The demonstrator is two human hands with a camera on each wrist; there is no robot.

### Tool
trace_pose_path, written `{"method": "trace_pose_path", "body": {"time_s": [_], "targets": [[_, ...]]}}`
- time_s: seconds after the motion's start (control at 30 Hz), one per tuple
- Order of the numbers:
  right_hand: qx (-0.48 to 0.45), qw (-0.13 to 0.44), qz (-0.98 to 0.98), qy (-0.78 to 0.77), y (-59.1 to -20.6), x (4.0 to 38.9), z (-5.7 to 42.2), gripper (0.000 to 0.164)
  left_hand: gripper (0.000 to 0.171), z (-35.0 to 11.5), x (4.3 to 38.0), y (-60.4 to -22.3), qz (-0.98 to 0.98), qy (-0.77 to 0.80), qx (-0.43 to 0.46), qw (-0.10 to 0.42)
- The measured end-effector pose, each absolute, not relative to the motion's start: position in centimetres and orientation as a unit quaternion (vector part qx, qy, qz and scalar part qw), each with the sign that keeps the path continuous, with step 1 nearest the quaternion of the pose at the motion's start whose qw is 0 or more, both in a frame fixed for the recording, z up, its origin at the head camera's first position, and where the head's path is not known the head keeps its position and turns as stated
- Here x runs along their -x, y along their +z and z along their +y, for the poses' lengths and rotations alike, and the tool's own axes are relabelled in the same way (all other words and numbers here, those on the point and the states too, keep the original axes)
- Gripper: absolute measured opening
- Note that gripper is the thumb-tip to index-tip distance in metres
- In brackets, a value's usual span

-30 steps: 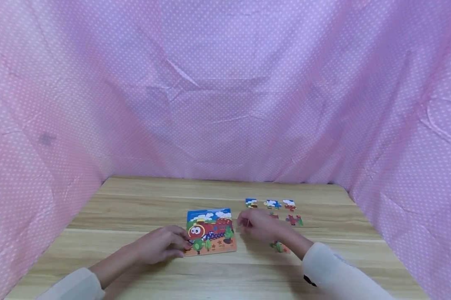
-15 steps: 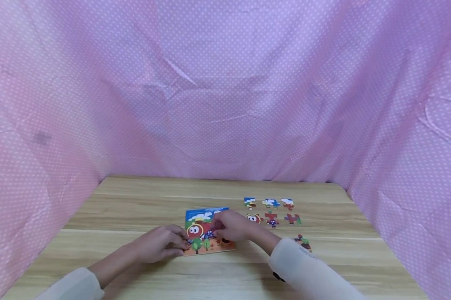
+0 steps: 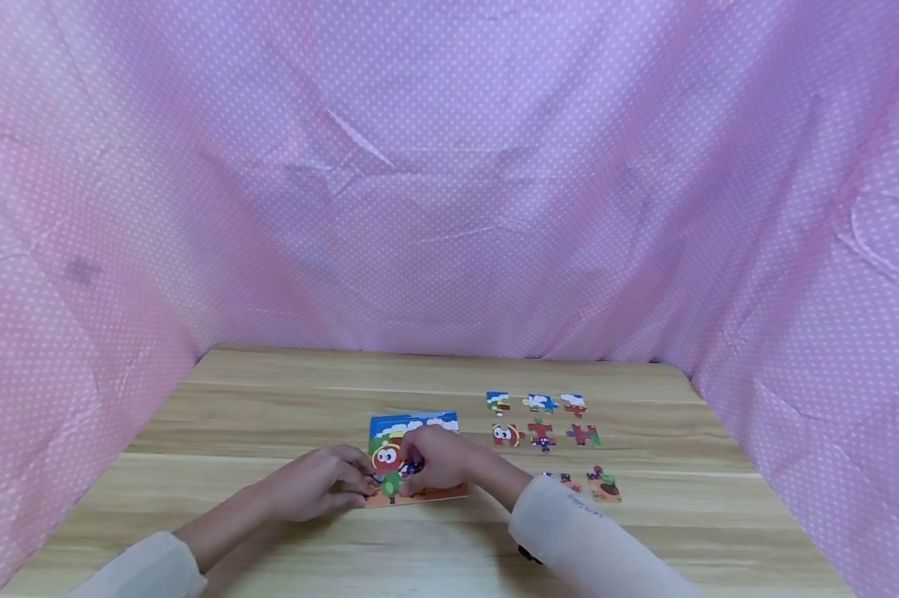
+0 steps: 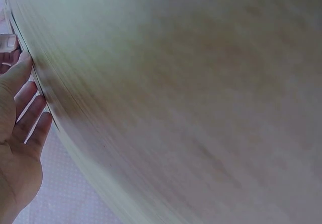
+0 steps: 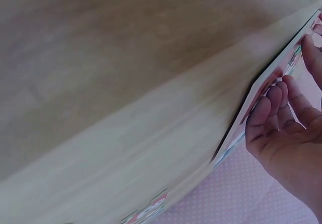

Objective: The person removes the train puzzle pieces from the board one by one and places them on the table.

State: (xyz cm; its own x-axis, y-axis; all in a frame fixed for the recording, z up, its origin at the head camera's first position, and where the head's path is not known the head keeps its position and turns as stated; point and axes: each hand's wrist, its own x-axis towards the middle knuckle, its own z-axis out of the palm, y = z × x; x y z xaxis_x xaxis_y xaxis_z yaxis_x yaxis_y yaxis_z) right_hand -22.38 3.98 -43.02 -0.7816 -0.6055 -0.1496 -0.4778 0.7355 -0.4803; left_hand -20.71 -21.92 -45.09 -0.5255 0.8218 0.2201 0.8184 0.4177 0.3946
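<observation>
A picture puzzle board (image 3: 444, 497) with a cartoon train, trees and a blue, cloudy top lies near the middle of the table. My left hand (image 3: 322, 486) rests at its left edge, fingers loosely bent and touching the lower-left side; in the left wrist view its fingers (image 4: 40, 126) spread loosely along the edge. My right hand (image 3: 438, 457) is over the board with bent fingers and thumb, pinching a small puzzle piece, mostly hidden, with green at the fingertips. In the right wrist view those fingers (image 5: 261, 113) are right at the printed surface.
To the right of the board, loose puzzle pieces lie in rough rows, among them an eye piece (image 3: 505, 434), a red piece (image 3: 584, 434) and a cactus piece (image 3: 605, 484). My right sleeve (image 3: 584, 531) partly covers the lowest row. A pink dotted cloth (image 3: 449, 208) encloses the wooden table (image 3: 285, 399).
My right hand has moved left from beside the board to over its middle and lower left, uncovering several loose pieces. My left hand has stayed at the board's left edge.
</observation>
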Motion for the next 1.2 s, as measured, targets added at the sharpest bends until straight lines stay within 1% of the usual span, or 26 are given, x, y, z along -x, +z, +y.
{"method": "trace_pose_path", "body": {"time_s": [0.2, 0.43, 0.67, 1.2], "targets": [[0.281, 0.166, 0.912, -0.247, -43.0, 22.5, 3.9, 0.028, 0.012, -21.9, 20.8, -45.0, 0.840, 0.234, -0.489, 0.002], [0.279, 0.175, 0.905, -0.269, -43.0, 22.4, 3.6, 0.028, 0.013, -21.8, 20.8, -44.8, 0.840, 0.237, -0.489, 0.004], [0.256, 0.192, 0.904, -0.284, -42.9, 22.0, 3.4, 0.027, 0.011, -21.8, 20.9, -44.7, 0.844, 0.240, -0.479, 0.015], [0.238, 0.183, 0.899, -0.318, -43.1, 21.5, 3.0, 0.030, 0.009, -22.0, 20.7, -45.0, 0.853, 0.247, -0.460, 0.026]]}}
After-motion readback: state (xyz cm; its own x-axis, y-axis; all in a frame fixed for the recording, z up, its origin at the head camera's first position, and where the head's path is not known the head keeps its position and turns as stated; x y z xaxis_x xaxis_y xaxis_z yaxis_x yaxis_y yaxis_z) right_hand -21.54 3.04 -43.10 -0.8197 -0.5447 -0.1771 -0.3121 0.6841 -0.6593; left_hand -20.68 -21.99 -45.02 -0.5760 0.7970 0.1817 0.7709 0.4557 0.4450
